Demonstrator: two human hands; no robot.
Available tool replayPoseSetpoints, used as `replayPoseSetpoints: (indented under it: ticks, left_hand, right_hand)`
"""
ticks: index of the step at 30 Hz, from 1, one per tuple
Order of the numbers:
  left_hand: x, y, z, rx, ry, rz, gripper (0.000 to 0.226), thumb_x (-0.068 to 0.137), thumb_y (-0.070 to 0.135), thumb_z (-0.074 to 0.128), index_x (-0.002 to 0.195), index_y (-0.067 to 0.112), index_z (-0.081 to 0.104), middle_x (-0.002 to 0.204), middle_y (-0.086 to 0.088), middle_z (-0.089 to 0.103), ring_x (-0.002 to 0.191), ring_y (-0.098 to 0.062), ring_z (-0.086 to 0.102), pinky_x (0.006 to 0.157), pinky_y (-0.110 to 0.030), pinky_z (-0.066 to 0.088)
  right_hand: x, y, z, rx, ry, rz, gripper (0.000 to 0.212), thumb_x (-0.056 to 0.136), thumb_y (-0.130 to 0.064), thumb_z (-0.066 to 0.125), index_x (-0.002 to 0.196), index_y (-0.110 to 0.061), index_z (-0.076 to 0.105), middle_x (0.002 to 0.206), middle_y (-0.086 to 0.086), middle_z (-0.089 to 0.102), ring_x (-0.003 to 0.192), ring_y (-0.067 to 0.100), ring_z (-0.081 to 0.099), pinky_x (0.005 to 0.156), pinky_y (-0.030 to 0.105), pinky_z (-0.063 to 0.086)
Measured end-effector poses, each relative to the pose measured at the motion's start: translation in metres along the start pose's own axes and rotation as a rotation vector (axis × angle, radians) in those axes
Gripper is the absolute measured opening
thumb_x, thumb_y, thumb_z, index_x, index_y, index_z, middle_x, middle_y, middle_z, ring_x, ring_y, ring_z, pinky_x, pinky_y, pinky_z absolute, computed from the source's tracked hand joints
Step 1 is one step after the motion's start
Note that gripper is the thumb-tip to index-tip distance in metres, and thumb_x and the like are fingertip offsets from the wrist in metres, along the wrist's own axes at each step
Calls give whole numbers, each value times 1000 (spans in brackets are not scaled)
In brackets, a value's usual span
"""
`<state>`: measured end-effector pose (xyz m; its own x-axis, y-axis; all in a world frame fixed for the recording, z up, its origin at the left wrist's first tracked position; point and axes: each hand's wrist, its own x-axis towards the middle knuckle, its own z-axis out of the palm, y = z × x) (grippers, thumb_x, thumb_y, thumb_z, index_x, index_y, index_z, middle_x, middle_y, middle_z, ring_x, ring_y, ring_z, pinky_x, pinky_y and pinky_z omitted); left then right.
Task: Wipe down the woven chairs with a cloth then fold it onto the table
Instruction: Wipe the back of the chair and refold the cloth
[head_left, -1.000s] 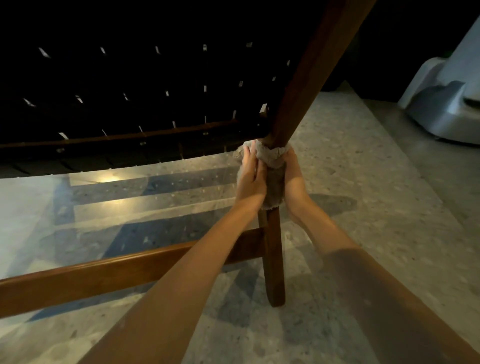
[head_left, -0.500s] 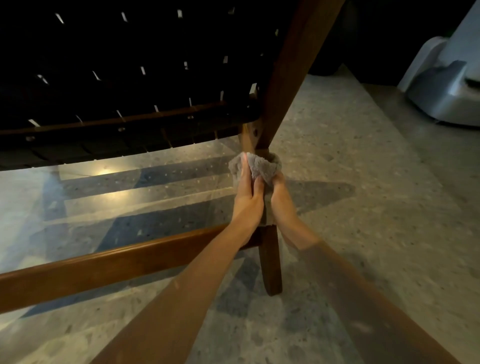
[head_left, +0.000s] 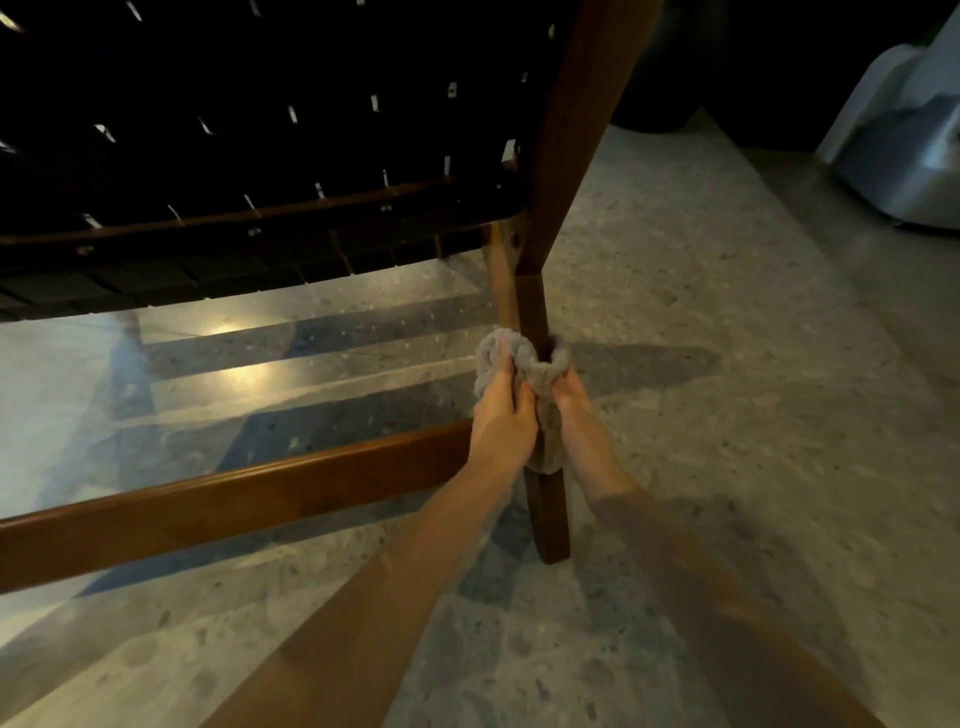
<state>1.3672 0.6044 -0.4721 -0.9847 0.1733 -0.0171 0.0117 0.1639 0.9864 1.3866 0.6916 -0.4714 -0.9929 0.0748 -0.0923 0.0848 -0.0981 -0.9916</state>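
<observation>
Head cam, looking down at the floor: the grey cloth (head_left: 540, 371) is wrapped round the back leg (head_left: 534, 306) of the woven chair (head_left: 260, 156), a bit above where the low wooden rail (head_left: 234, 499) meets it. Both hands are clamped on it. The left hand (head_left: 501, 421) grips the cloth from the left with fingers curled over the top, and the right hand (head_left: 574, 410) squeezes it from the right. Speckled stone floor (head_left: 727, 415) underneath, and some pale grey object (head_left: 904, 145) off in the top right corner.
</observation>
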Motion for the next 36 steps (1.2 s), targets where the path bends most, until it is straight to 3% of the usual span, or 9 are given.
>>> replayPoseSetpoints:
  ticks: [3,6,10,17,22,26,30,33,36]
  left_hand:
    - [18,14,-5,-31,-13,52,54,103,18,32,151,25,9,152,0,28,136,-10,31,111,-28,29]
    - [34,24,-9,-49,-43,140,56,103,18,30,150,25,-1,157,2,8,141,-5,13,115,-27,20]
    - [39,19,-5,-133,-20,132,54,102,22,32,150,22,7,150,2,28,135,-8,32,103,-12,34]
    - [24,3,6,2,18,42,62,102,27,37,150,30,-1,144,10,36,128,-3,37,101,-11,31]
    - [6,-3,1,-22,-31,-23,58,102,24,37,152,25,9,146,1,41,132,-13,41,110,-31,35]
    - [-15,-3,-2,64,64,23,45,101,16,39,146,14,33,129,-5,57,118,-15,54,99,-24,44]
    - [-40,0,8,186,147,77,49,101,16,40,148,20,27,126,-7,60,110,-17,59,86,-14,43]
    - [-73,-5,26,77,173,35,43,101,21,40,143,19,39,116,-7,64,96,-14,63,76,-19,49]
    - [-104,-21,40,-87,200,-39,30,100,18,43,127,8,54,89,0,64,75,-7,62,62,-21,46]
  right_hand:
    - [23,-25,7,-21,15,-99,31,102,-21,36,129,-36,43,111,-20,56,93,-19,55,74,2,44]
    - [47,-37,12,48,68,-74,32,102,-27,35,127,-20,53,109,-5,61,89,-6,58,68,3,46]
    - [58,-31,13,98,78,89,49,104,-32,19,130,-6,52,113,8,58,86,6,56,61,6,47]
    - [39,-9,8,6,204,175,38,103,-29,24,83,-24,56,78,-4,58,71,3,53,52,10,46]
    - [6,7,-1,-6,97,169,30,103,-33,27,97,-31,56,91,-9,62,77,-7,58,61,10,48]
    - [-15,9,-10,-68,109,39,19,102,-23,40,110,-34,54,94,-20,65,86,-7,63,70,11,49]
    - [-37,7,-21,-152,196,-56,18,96,-15,54,95,-28,67,92,-6,72,83,4,69,68,16,53]
    - [-57,12,-27,-285,235,-175,19,95,-9,54,88,-18,69,86,11,71,77,17,67,65,24,53]
    - [-73,22,-40,-515,273,-221,18,94,-11,56,85,-24,66,74,0,67,65,2,61,56,13,47]
